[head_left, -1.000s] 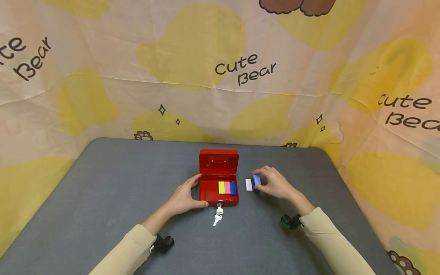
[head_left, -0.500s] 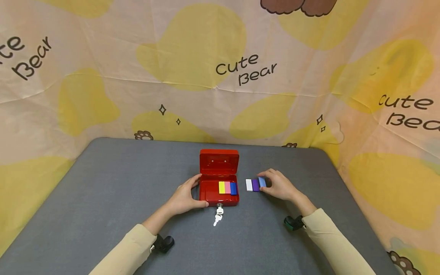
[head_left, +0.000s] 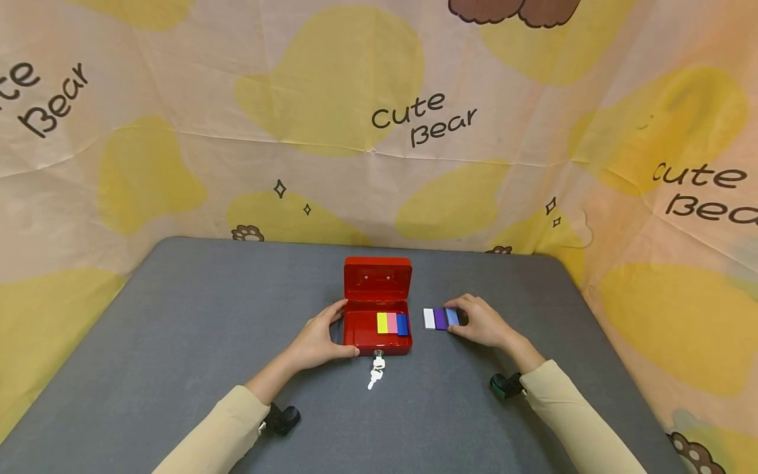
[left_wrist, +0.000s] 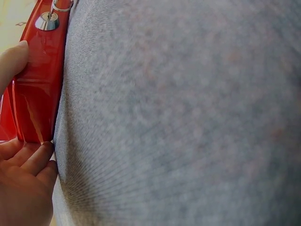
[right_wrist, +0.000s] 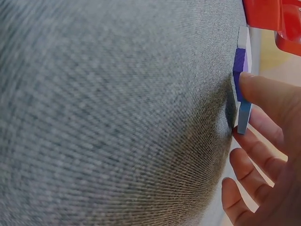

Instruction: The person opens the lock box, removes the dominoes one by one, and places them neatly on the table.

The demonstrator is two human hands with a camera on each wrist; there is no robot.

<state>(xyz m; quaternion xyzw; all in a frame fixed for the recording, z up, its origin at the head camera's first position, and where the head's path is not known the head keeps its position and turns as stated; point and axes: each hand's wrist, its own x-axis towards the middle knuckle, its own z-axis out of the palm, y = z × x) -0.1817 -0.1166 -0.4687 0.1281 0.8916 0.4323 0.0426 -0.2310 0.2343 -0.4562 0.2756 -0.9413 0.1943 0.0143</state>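
A red cash box (head_left: 358,332) lies with its lid (head_left: 377,279) raised. Inside, at the right, yellow (head_left: 381,323), pink (head_left: 391,323) and dark blue (head_left: 402,325) domino-like blocks sit side by side. My left hand (head_left: 316,339) holds the box by its left side, thumb at the front corner and fingers along the side wall. To the right of the box, my right hand (head_left: 482,322) pinches a light blue block (head_left: 453,316) between thumb and fingers. It lies flat at the right end of a row, beside a purple block (head_left: 440,319) and a white block (head_left: 429,319).
Two keys on a ring (head_left: 376,372) hang from the lock (left_wrist: 47,21) at the box front. A grey cloth-covered table (head_left: 237,296) spreads around, with a printed fabric backdrop (head_left: 331,79) behind and at the sides.
My right hand has moved slightly right and down with the light blue block, which has gone from tilted over the purple block to flat beside it. The left hand has stayed still.
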